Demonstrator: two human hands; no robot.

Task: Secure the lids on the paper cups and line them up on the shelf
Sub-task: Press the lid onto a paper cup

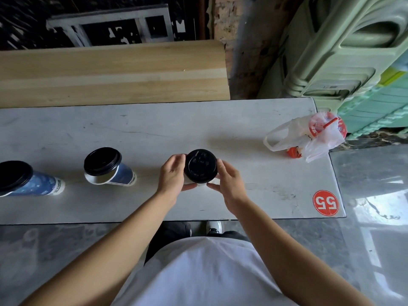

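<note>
Head view: what do we have between our hands?

We grasp a paper cup (pixel 202 185) capped with a black lid (pixel 200 165). Our left hand (pixel 171 175) curls round its left side and our right hand (pixel 229 182) round its right, thumbs nearly meeting on the near side.

Where is it?

Over the grey tabletop (pixel 154 129), about midway along it. We cannot tell whether its base touches.

And the others?

Two blue cups stand to our left, each under its own black lid: the middle cup (pixel 122 176) and the far-left cup (pixel 39 184), well apart. At the right end we see a plastic bag (pixel 318 144), and nearer us a red sticker (pixel 325 203) marked 55.
</note>
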